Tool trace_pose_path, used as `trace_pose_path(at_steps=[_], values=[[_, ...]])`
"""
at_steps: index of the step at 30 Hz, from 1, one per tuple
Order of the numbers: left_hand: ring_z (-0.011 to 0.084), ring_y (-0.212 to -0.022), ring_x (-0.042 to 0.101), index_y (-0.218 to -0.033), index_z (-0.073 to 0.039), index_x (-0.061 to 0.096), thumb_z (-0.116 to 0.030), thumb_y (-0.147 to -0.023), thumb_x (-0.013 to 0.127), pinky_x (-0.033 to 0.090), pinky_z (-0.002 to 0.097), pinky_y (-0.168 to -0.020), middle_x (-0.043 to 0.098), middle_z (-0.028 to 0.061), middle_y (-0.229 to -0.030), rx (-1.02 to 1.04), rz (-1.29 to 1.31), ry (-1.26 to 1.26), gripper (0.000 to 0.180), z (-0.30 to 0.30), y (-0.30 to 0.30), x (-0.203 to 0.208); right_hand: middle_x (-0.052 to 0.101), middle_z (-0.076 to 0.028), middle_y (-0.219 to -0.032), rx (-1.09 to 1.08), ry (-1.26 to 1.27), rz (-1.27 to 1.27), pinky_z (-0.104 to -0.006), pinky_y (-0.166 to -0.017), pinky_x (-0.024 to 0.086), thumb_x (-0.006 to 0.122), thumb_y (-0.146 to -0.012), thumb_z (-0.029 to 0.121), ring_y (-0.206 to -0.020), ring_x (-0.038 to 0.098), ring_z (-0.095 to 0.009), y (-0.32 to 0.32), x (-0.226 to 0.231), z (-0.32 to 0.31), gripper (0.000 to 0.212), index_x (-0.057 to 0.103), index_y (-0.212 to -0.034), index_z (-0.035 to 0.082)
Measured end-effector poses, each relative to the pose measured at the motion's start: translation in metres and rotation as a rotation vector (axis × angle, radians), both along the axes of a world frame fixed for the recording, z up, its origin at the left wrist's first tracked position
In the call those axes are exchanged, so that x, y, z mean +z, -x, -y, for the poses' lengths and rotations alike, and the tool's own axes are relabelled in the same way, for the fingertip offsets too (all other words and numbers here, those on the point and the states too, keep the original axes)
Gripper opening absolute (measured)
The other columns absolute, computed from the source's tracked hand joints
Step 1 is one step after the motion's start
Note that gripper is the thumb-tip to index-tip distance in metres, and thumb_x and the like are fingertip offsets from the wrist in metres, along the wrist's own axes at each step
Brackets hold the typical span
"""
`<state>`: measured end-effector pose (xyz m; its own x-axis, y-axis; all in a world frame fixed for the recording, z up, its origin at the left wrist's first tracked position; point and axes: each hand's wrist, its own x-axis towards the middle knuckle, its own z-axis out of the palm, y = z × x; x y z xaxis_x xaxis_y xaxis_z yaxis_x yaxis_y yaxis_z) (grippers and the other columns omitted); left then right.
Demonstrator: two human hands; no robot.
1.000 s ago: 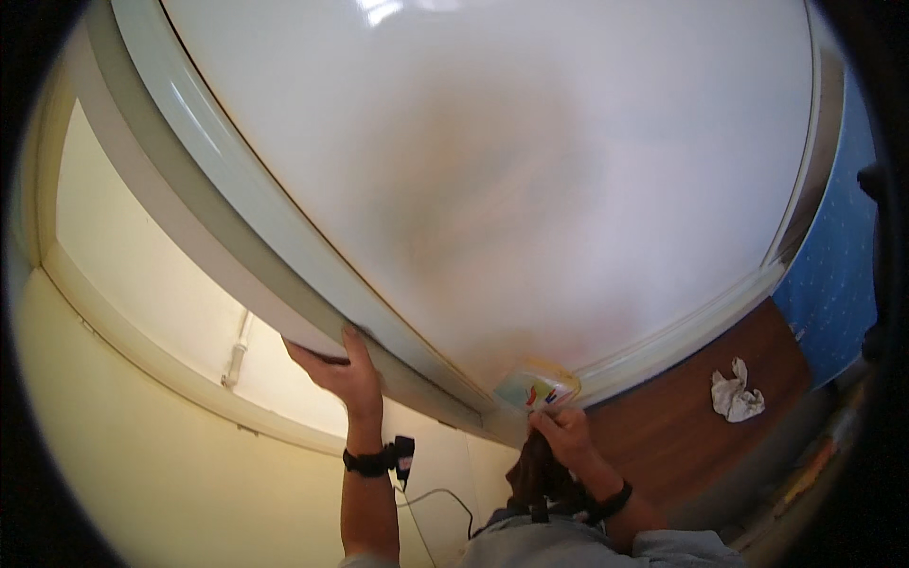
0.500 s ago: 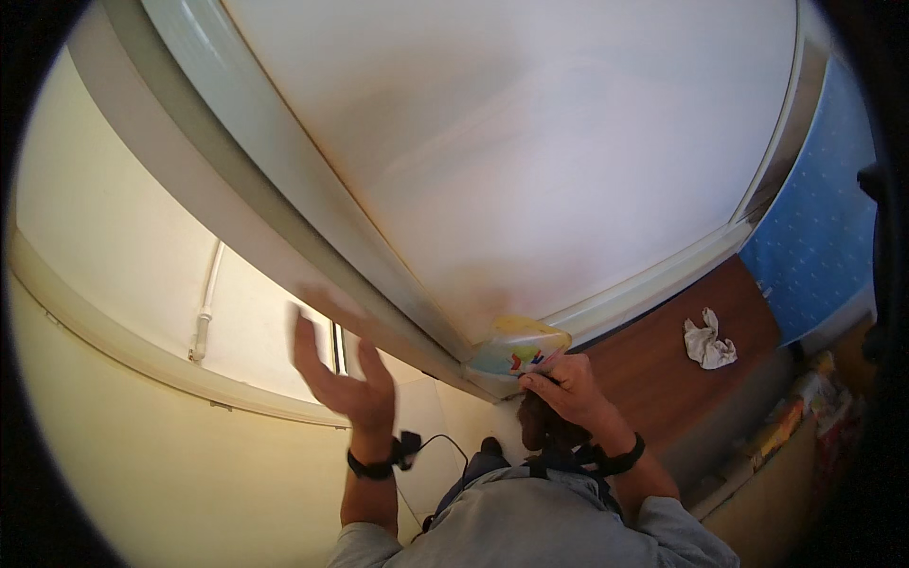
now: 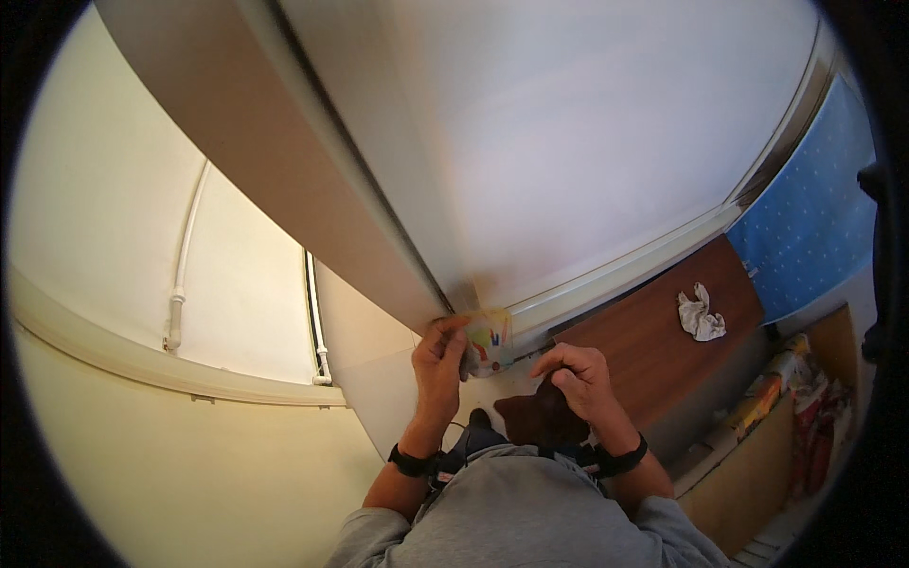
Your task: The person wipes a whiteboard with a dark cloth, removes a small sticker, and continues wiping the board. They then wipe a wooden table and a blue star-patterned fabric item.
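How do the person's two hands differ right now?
The left hand grips a colourful small packet at the frame's lower corner; the right hand holds nothing. The left is raised against the white panel; the right sits lower, fingers curled, beside the packet. Both wear black wristbands.

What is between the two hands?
In the head view, the left hand holds a small colourful packet. Its lower edge and a bare pale surface lie between it and the right hand, which touches nothing visible.
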<state>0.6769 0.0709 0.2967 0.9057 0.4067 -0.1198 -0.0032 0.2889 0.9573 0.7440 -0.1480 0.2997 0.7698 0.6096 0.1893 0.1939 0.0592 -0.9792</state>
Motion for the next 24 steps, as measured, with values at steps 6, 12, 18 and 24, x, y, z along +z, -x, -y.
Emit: trace_pose_path(at_steps=[6,12,18,24], values=[[0.0134,-0.083,0.064,-0.122,-0.002,0.063,-0.011,-0.105,0.055,0.054,0.0294,-0.070,0.069,0.0067,-0.105,-0.089,0.053,0.364,0.021,0.001,0.020,-0.015,0.073,-0.009,-0.094,-0.018,0.194,-0.113,-0.0288,-0.071,0.055,0.066,-0.097,0.008,-0.080,0.069,-0.012,0.027,-0.019,-0.030,0.023,0.067,-0.119,0.002],[0.0144,-0.087,0.065,-0.118,-0.002,0.062,-0.010,-0.103,0.056,0.054,0.0293,-0.076,0.068,0.0070,-0.104,-0.162,-0.028,0.570,0.019,-0.018,0.026,-0.013,0.074,-0.009,-0.101,-0.022,0.203,-0.163,-0.0305,-0.075,0.058,0.073,-0.091,0.005,-0.084,0.072,-0.014,0.026,-0.029,-0.048,0.035,0.064,-0.125,0.003],[0.0117,-0.083,0.063,-0.116,-0.001,0.063,-0.010,-0.100,0.059,0.054,0.0273,-0.074,0.067,0.0043,-0.097,-0.219,-0.091,0.281,0.019,-0.023,0.030,-0.027,0.073,-0.008,-0.103,-0.275,0.092,0.005,-0.0335,-0.077,0.059,0.083,-0.080,0.006,-0.091,0.073,-0.020,0.034,-0.010,-0.059,0.043,0.068,-0.120,0.006],[0.0083,-0.074,0.059,-0.115,-0.003,0.064,-0.010,-0.100,0.059,0.049,0.0235,-0.064,0.066,0.0030,-0.088,-0.203,-0.175,0.320,0.017,-0.026,0.031,-0.033,0.072,-0.009,-0.097,-0.228,0.208,0.512,-0.0335,-0.068,0.058,0.079,-0.073,-0.003,-0.079,0.072,-0.025,0.030,0.003,-0.056,0.028,0.071,-0.097,0.007]])
